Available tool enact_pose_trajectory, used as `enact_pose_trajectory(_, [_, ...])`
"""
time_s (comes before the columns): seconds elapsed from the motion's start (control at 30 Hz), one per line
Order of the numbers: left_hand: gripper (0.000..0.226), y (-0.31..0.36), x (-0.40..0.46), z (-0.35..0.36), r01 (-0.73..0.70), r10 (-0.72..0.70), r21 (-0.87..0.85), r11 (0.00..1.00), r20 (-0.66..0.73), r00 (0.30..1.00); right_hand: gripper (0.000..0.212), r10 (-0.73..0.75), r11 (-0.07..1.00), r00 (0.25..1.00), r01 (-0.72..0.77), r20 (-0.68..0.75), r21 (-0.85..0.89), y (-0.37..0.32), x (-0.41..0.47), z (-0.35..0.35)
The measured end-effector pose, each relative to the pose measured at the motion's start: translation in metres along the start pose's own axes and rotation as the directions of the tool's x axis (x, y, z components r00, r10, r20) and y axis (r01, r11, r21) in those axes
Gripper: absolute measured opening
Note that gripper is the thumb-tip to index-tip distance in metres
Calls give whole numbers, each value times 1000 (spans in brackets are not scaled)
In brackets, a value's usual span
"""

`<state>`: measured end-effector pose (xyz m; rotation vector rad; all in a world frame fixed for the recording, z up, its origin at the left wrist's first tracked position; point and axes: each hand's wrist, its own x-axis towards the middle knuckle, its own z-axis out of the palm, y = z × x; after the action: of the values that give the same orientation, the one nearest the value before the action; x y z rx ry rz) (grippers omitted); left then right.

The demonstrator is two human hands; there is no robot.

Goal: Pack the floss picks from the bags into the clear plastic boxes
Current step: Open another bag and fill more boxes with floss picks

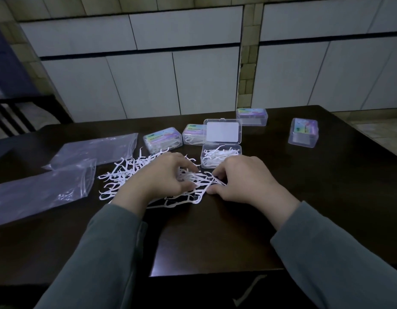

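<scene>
White plastic floss picks [126, 175] lay heaped on the dark counter [326, 186]; my left hand [157, 177] and right hand [244, 181] pinched a bunch. The open clear plastic box [221, 158] was part-filled, two closed boxes looked packed.

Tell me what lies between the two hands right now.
In the head view, a bunch of floss picks lies between the left hand and the right hand, whose fingers gather them on the table.
</scene>
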<state>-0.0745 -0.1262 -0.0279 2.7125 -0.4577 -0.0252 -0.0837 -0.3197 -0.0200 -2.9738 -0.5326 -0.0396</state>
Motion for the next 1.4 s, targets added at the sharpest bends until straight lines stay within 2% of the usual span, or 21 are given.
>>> enact_pose_trajectory(0.1, [25,-4,0,1,-7,6,-40,999,-44,999,36,7,1000,1000,-8,17,28,1,-1,-2])
enact_pose_trajectory(0.27, [24,-8,0,0,-62,63,9,998,-138,988,20,25,999,1000,-25,0,24,-1,2,2])
enact_pose_trajectory(0.4, [19,-12,2,2,-89,89,8,996,-170,982,18,26,1000,999,-26,20,7,-4,4,4])
enact_pose_trajectory(0.57, [14,-12,4,1,-113,114,20,993,-223,968,23,-9,992,999,15,48,-124,-7,3,8])
enact_pose_trajectory(0.73, [7,-16,4,0,-100,90,-25,995,-274,958,13,15,994,999,-11,40,-108,-5,3,8])
enact_pose_trajectory(0.87, [10,-19,3,-1,-113,93,-40,993,-337,937,19,23,997,999,-27,-48,-79,1,6,5])
enact_pose_trajectory(1.07, [6,-18,-1,-3,-151,31,-207,966,-491,870,18,66,997,963,-56,-259,45,12,6,-7])
enact_pose_trajectory(1.27, [8,-10,-3,-4,-149,-70,-341,928,-554,830,14,72,992,928,-29,-366,122,25,11,-14])
enact_pose_trajectory(1.4, [9,-8,2,-7,-149,-124,-401,904,-578,806,15,92,991,922,-49,-376,122,32,20,-19])
